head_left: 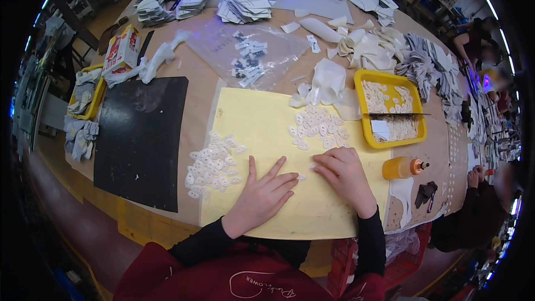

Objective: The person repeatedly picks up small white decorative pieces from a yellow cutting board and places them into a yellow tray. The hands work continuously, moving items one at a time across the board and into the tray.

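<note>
My left hand (pixel 262 192) lies flat on a pale yellow sheet (pixel 262 122), fingers spread, its fingertips touching a small white oval piece (pixel 301 178). My right hand (pixel 343 173) rests curled beside it, fingers bent down onto the sheet just right of that piece. A heap of similar white oval pieces (pixel 214 164) sits left of my left hand at the sheet's edge. Another cluster of white oval pieces (pixel 319 127) lies beyond my right hand.
A yellow tray (pixel 361 106) with more white pieces stands right of the sheet, an orange glue bottle (pixel 402 167) lying near it. A black mat (pixel 142 139) lies to the left. Stacks of white cut parts (pixel 245 5), a clear bag (pixel 251 50) and another yellow tray (pixel 99 95) fill the far table. Another person's hands (pixel 475 177) work at the right.
</note>
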`<state>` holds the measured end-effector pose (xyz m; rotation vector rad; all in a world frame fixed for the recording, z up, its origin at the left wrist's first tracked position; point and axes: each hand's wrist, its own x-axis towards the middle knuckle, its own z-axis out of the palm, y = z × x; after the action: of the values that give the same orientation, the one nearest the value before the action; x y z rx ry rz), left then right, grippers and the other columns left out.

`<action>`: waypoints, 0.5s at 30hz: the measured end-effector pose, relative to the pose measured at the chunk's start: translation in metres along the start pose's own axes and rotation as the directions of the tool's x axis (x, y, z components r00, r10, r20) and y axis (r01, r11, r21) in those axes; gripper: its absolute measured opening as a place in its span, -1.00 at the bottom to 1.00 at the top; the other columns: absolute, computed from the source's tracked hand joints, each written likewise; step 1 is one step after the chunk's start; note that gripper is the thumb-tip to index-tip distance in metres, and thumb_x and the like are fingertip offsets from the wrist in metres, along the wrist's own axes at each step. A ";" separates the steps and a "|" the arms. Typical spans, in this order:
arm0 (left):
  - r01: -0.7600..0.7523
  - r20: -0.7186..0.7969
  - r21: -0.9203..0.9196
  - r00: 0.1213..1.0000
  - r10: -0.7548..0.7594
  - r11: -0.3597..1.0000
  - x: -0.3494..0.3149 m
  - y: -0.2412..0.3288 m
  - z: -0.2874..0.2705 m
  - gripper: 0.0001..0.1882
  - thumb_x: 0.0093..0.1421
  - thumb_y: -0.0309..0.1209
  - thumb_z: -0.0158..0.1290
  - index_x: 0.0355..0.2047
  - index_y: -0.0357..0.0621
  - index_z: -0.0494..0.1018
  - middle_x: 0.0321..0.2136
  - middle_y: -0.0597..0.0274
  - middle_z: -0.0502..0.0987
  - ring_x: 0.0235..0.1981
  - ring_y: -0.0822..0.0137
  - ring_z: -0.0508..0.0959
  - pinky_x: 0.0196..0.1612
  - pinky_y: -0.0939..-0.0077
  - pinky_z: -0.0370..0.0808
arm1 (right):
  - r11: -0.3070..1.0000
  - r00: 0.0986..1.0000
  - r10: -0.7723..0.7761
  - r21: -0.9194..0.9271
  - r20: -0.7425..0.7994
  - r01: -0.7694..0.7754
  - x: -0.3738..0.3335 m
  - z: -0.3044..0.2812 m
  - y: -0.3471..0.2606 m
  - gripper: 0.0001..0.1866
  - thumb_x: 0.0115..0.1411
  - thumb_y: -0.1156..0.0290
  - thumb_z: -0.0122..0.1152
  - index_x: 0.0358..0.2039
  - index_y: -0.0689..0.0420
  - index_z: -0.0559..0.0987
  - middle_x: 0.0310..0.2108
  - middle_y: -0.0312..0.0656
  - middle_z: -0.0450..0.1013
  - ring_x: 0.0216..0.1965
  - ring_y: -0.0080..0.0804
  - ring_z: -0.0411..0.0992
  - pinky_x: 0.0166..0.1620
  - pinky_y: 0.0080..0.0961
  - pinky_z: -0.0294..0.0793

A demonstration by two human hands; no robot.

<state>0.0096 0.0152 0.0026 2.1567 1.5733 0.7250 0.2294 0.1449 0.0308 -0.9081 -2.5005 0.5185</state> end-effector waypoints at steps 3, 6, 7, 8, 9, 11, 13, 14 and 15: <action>0.005 0.005 -0.002 1.000 -0.005 1.000 0.001 0.001 0.000 -0.62 0.38 -0.31 0.15 0.18 -0.04 0.55 0.19 0.35 0.53 0.45 0.04 0.29 0.40 -0.65 -0.36 | 0.998 0.999 0.041 -0.050 0.034 -0.040 -0.007 0.000 0.006 -0.84 0.14 0.40 0.46 -0.25 0.11 0.72 -0.31 -0.26 0.56 -0.21 -0.27 0.50 -0.05 -0.33 0.38; 0.000 0.007 0.010 1.000 0.000 1.000 0.003 0.004 0.002 -0.55 0.38 -0.28 0.14 0.26 -0.02 0.48 0.28 0.32 0.46 0.47 0.03 0.27 0.38 -0.68 -0.32 | 1.000 0.999 0.012 -0.003 -0.050 -0.012 -0.012 0.018 -0.001 -0.86 0.14 0.43 0.45 -0.27 0.10 0.71 -0.34 -0.27 0.56 -0.22 -0.27 0.50 -0.05 -0.31 0.36; -0.004 0.006 0.014 1.000 0.004 1.000 0.005 0.005 0.003 -0.53 0.39 -0.27 0.13 0.29 -0.02 0.46 0.32 0.31 0.44 0.47 0.03 0.26 0.38 -0.70 -0.31 | 1.000 0.999 0.001 -0.009 -0.051 -0.001 -0.013 0.022 -0.008 -0.87 0.14 0.44 0.45 -0.28 0.10 0.70 -0.35 -0.27 0.56 -0.23 -0.27 0.50 -0.05 -0.30 0.36; -0.010 0.031 0.034 0.999 0.009 0.999 0.006 0.006 0.004 -0.52 0.39 -0.26 0.12 0.29 -0.01 0.45 0.33 0.32 0.42 0.47 0.03 0.25 0.37 -0.71 -0.29 | 1.000 0.999 -0.010 -0.016 -0.052 0.009 -0.014 0.026 -0.015 -0.87 0.14 0.45 0.44 -0.28 0.10 0.70 -0.36 -0.27 0.55 -0.23 -0.26 0.50 -0.05 -0.30 0.36; -0.010 0.051 0.059 0.999 0.007 0.998 0.006 0.006 0.004 -0.51 0.40 -0.25 0.12 0.30 -0.01 0.44 0.35 0.33 0.40 0.48 0.03 0.24 0.36 -0.73 -0.26 | 0.999 0.998 -0.028 -0.019 -0.051 0.027 -0.014 0.028 -0.019 -0.87 0.13 0.46 0.44 -0.29 0.10 0.70 -0.37 -0.27 0.55 -0.24 -0.25 0.49 -0.04 -0.29 0.36; -0.020 0.085 0.093 0.996 0.012 0.996 0.005 0.005 0.005 -0.50 0.40 -0.23 0.11 0.31 0.00 0.43 0.37 0.35 0.37 0.48 0.04 0.23 0.34 -0.76 -0.23 | 1.000 0.995 -0.020 -0.025 -0.095 0.018 -0.011 0.016 -0.020 -0.88 0.12 0.47 0.44 -0.29 0.11 0.69 -0.36 -0.27 0.55 -0.24 -0.25 0.49 -0.04 -0.28 0.36; -0.027 0.113 0.118 0.994 0.014 0.993 0.001 0.002 0.006 -0.50 0.40 -0.21 0.11 0.32 0.01 0.43 0.38 0.38 0.36 0.48 0.05 0.23 0.32 -0.78 -0.20 | 0.996 0.985 0.020 -0.081 -0.171 -0.034 -0.009 0.008 -0.011 -0.87 0.12 0.47 0.44 -0.29 0.11 0.69 -0.36 -0.27 0.55 -0.24 -0.24 0.49 -0.03 -0.28 0.37; -0.030 0.106 0.121 0.994 0.017 0.992 0.001 0.001 0.006 -0.50 0.40 -0.21 0.11 0.31 0.01 0.43 0.38 0.38 0.37 0.48 0.05 0.23 0.32 -0.77 -0.21 | 0.987 0.972 0.056 -0.136 -0.228 -0.089 -0.009 0.004 -0.003 -0.87 0.12 0.47 0.45 -0.29 0.11 0.69 -0.36 -0.27 0.54 -0.24 -0.23 0.49 -0.03 -0.28 0.37; -0.040 0.103 0.118 0.994 0.027 0.992 0.001 0.000 0.008 -0.50 0.40 -0.21 0.11 0.31 0.01 0.44 0.37 0.39 0.38 0.48 0.05 0.23 0.33 -0.77 -0.21 | 0.970 0.953 0.095 -0.189 -0.288 -0.154 -0.010 0.000 0.003 -0.86 0.12 0.46 0.45 -0.29 0.12 0.69 -0.37 -0.27 0.54 -0.24 -0.22 0.49 -0.02 -0.28 0.37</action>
<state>0.0147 0.0163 -0.0030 2.2725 1.5683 0.5340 0.2382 0.1404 0.0266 -1.1399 -2.2794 0.1505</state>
